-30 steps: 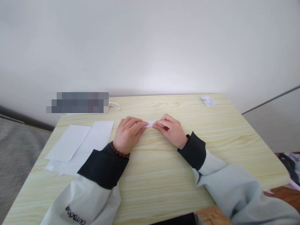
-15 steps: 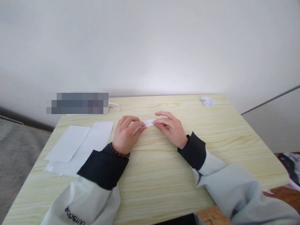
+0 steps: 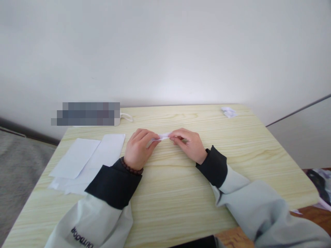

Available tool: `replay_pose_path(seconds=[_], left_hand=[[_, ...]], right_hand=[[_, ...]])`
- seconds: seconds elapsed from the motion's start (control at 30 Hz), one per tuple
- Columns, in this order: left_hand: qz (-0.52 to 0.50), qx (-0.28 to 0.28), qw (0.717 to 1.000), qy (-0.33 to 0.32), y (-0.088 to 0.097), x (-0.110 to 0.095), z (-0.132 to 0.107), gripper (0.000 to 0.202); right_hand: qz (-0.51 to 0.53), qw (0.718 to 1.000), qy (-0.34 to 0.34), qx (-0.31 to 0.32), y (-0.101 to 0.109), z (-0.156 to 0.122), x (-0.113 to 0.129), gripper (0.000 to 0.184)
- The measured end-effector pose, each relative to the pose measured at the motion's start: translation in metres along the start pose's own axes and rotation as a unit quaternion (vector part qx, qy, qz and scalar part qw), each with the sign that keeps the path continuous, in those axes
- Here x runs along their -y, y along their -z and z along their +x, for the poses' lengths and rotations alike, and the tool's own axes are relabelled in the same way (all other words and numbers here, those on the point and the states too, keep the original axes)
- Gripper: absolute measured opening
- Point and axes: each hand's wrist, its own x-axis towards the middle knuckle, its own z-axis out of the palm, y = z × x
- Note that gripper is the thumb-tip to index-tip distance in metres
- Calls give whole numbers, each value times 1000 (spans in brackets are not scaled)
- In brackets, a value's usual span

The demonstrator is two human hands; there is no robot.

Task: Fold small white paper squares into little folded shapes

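A small folded strip of white paper [image 3: 164,136] is stretched level between my two hands, just above the middle of the table. My left hand [image 3: 139,146], with a dark beaded bracelet at the wrist, pinches its left end between thumb and fingers. At the right end, my right hand [image 3: 188,143] has thumb and fingertips closed on the paper. The fingers cover both ends, so the paper's full shape is hidden. Left of my left hand lie overlapping white paper sheets [image 3: 74,158], partly under my sleeve.
The wood-grain table [image 3: 176,203] stands against a pale wall [image 3: 181,51]. A small folded white paper piece [image 3: 229,112] rests near the back right corner. At the back left is a blurred-out object [image 3: 88,115] with a white loop [image 3: 126,117].
My right hand's raised fingers have come down onto the paper. The paper strip now looks flatter and narrower. My left hand has barely shifted.
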Motion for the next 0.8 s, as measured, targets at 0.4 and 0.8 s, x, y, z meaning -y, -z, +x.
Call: replay_pose_path(seconds=[0.4, 0.8], left_hand=[[-38, 34, 999, -11, -3, 0, -2, 11], [-59, 29, 998, 6, -2, 1, -3, 12]], right_hand=[[-20, 999, 16, 21, 0, 1, -1, 13], [-13, 999, 17, 35, 0, 0, 1, 14]])
